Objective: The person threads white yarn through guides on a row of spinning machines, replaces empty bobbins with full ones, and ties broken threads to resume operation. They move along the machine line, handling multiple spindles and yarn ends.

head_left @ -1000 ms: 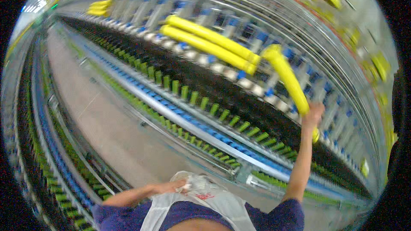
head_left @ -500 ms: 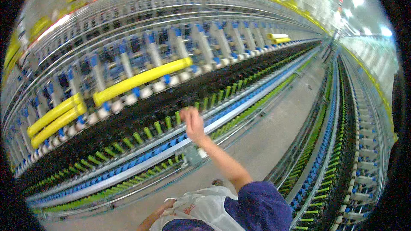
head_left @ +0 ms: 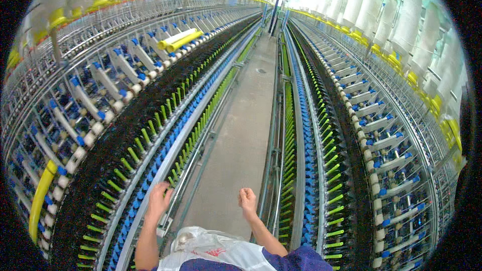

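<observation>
My left hand is over the left machine's pale metal rail, close to the lower row of green tubes. Its fingers look loosely apart, and I see nothing held in them. My right hand hangs over the aisle floor, its fingers curled closed; whatever they may hold is hidden. Along the left spinning frame, upright green tubes stand in a row above a blue strip. White rollers and grey arms with blue ends run beyond them.
A narrow grey floor runs between two long machines. On the right machine stand more green tubes. Yellow rods lie on the left machine's arms, with another yellow rod nearer. White bobbins hang overhead at right.
My view has swung from the left machine to look along the aisle. My right hand has drawn back from the green tubes to over the floor. My left hand has risen toward the left machine.
</observation>
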Available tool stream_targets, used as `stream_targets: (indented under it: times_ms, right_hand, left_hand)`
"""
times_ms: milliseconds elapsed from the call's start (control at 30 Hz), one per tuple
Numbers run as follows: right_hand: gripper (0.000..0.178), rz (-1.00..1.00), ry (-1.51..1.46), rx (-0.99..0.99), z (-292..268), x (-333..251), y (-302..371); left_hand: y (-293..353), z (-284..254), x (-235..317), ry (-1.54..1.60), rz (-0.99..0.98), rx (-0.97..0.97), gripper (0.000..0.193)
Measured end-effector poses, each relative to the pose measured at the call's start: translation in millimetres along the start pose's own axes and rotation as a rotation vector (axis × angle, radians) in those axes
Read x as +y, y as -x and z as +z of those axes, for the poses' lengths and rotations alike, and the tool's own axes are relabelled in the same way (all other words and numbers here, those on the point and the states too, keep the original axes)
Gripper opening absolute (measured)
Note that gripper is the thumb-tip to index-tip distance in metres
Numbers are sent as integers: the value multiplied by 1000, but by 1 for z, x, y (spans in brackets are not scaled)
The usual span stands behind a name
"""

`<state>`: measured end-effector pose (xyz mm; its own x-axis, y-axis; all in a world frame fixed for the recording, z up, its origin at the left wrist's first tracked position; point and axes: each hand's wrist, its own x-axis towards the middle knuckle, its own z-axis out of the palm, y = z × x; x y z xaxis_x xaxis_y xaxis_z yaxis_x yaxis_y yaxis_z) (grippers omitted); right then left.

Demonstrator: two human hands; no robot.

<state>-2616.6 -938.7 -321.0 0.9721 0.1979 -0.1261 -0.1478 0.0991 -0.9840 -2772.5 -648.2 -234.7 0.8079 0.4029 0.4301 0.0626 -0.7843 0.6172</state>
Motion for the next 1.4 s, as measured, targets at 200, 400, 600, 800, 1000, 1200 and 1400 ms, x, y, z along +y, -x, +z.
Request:
stream_targets:
  times_ms: [200,400,600,800,1000,1200,1400]
  right_hand:
    - [12,94,-16,303,-41,-6,-69]
    - [12,95,-79,554,-65,13,-184]
    - [15,42,-69,573,-13,-35,-321]
    - [16,-29,-125,387,42,-69,-422]
    - [12,54,107,176,65,-60,-501]
    - [12,-312,178,-535,150,-101,-564]
    - [14,-707,160,-1025,288,-153,-502]
  left_hand:
    - [-242,74,-46,141,61,-91,26]
    - [-524,101,-119,244,-21,638,20]
    - [-722,61,-213,-271,-254,664,47]
    - [-741,55,-199,-468,-89,1001,45]
    - [-627,-19,-29,499,874,1033,42]
    - [-545,-6,22,1179,109,715,56]
    - [-501,100,-39,1168,-488,925,38]
